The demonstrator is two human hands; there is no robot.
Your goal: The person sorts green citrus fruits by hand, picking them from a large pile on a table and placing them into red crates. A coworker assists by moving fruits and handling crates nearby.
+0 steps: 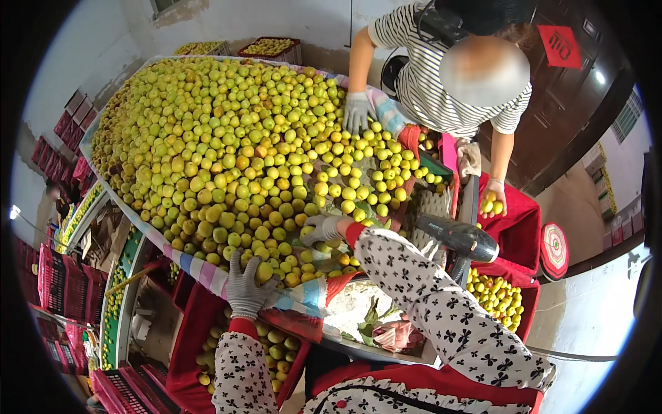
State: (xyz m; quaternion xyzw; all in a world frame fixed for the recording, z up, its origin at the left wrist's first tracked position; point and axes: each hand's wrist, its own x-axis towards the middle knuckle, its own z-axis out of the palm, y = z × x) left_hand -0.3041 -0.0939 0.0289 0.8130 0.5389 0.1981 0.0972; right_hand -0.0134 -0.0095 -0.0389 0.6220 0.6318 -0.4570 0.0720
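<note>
A broad heap of small round yellow-green fruit [207, 139] covers a sorting table lined with striped cloth. My left hand [247, 290], in a grey knit glove, is at the heap's near edge with its fingers spread. One yellowish fruit [264, 272] lies between its thumb and forefinger; whether it is gripped I cannot tell. Farther right, my right hand [321, 229], gloved alike, reaches down among the fruit with bent fingers. Its fingertips and anything under them are hidden. Some leaves [368, 315] lie on the pale tray surface below my right forearm.
Across the table a person [455, 88] rests one gloved hand on the heap and holds fruit in the other. A dark hair dryer [457, 238] lies near the right end. Red-lined crates [181, 357] stand below. Conveyors [124, 290] run at left beside stacked crates [67, 284].
</note>
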